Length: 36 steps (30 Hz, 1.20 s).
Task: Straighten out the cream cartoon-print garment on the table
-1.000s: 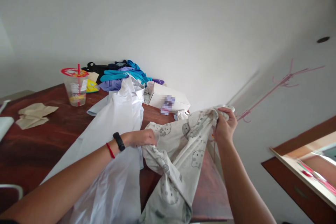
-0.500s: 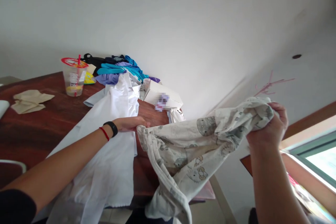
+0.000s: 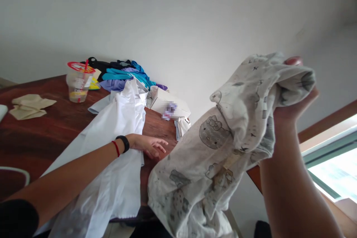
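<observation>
Fingers point(image 3: 292, 61), R hand point(image 3: 294, 98): clenched round bunched top of printed cloth point(image 3: 223, 148), raised high at right, rest hanging past worktop point(image 3: 36, 134) edge. L hand point(image 3: 147, 145): fingers spread, holding nothing, beside white shirt point(image 3: 119, 145) laid on worktop. Cloth likely light, soft, limp; best gripped at hem or corners w/ both hands. Also: cup point(image 3: 78, 83), box point(image 3: 167, 106), clothes pile point(image 3: 122, 76).

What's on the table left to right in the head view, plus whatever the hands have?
Napkin → cup → white shirt → left hand, open over the table → box → printed cloth → right hand, gripping the cloth.
</observation>
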### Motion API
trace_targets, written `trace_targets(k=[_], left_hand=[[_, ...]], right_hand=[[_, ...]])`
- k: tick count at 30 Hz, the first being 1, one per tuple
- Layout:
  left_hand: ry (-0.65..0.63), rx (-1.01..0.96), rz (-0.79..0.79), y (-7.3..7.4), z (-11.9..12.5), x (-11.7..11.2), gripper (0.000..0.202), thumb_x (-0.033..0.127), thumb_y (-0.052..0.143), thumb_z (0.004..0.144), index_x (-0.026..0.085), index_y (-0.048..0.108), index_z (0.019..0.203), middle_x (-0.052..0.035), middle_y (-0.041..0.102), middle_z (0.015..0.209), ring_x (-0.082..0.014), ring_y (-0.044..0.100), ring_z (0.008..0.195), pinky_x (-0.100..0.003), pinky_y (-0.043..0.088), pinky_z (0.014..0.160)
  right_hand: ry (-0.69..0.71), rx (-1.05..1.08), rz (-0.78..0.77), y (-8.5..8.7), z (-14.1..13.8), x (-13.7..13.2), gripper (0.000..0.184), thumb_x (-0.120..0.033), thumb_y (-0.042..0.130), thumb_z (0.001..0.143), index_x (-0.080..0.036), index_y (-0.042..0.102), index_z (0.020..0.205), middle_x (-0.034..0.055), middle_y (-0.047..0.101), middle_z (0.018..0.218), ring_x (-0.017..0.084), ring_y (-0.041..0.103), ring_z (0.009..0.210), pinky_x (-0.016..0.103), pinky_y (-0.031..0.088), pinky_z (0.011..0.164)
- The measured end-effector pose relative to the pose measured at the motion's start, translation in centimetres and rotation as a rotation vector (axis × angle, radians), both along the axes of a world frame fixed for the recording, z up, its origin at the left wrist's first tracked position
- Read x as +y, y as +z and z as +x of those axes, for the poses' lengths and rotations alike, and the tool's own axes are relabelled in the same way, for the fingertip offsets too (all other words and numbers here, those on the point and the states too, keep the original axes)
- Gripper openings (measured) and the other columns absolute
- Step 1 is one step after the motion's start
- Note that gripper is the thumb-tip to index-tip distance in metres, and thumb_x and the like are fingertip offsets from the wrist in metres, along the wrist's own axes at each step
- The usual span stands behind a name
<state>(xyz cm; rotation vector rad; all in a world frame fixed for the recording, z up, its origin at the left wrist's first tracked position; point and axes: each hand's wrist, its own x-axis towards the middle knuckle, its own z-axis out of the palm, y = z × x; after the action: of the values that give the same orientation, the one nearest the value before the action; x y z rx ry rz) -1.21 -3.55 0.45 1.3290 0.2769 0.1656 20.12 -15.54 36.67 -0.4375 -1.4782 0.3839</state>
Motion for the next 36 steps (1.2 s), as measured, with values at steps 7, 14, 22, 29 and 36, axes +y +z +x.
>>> trace_targets(k=[7,14,22,29,36], left_hand=[[0.011,-0.126,-0.035,1.4,-0.3,-1.7,0.07,0.045,0.094,0.06,0.027,0.069,0.123,-0.0034,0.076,0.108,-0.0248,0.068,0.101,-0.03,0.053,0.076],[0.029,-0.064,-0.062,2.1,-1.5,-2.7,0.04,0.053,0.09,0.057,0.021,0.072,0.074,0.0007,0.069,0.066,-0.0286,0.07,0.09,-0.038,0.055,0.075],[0.269,-0.153,0.004,2.5,-0.1,-2.1,0.043,0.033,0.093,0.058,0.024,0.076,0.097,0.0001,0.078,0.099,-0.0243,0.067,0.102,-0.033,0.055,0.085],[0.822,-0.128,-0.03,-0.2,1.3,2.1,0.041,0.054,0.071,0.081,0.017,0.069,0.098,-0.0111,0.078,0.094,-0.0288,0.073,0.096,-0.037,0.058,0.082],[1.023,0.109,0.133,-1.6,0.7,3.1,0.03,0.046,0.07,0.077,0.016,0.067,0.082,-0.0081,0.076,0.086,-0.0284,0.07,0.091,-0.032,0.053,0.077]], right_hand=[[0.067,-0.145,0.124,1.0,1.3,0.2,0.018,-0.038,0.065,0.067,-0.024,0.065,0.078,0.0004,0.06,0.077,0.021,0.064,0.085,0.034,0.047,0.073],[-0.027,-0.065,-0.041,-1.5,2.2,1.8,0.019,-0.04,0.06,0.065,-0.024,0.057,0.073,-0.0021,0.05,0.063,0.014,0.05,0.051,0.028,0.04,0.048],[0.014,-0.042,-0.219,-3.3,4.6,4.3,0.009,-0.03,0.06,0.07,-0.021,0.059,0.073,-0.0081,0.038,0.044,0.005,0.018,0.029,0.02,0.008,0.032],[-0.162,0.022,-0.342,-6.3,8.1,5.9,0.009,-0.024,0.062,0.065,-0.023,0.058,0.072,-0.0095,0.044,0.046,0.006,0.026,0.03,0.018,0.013,0.031],[-0.238,-0.118,-0.622,-17.8,2.2,7.2,0.021,-0.02,0.068,0.063,-0.022,0.063,0.082,-0.0071,0.055,0.057,0.01,0.046,0.045,0.021,0.035,0.042]])
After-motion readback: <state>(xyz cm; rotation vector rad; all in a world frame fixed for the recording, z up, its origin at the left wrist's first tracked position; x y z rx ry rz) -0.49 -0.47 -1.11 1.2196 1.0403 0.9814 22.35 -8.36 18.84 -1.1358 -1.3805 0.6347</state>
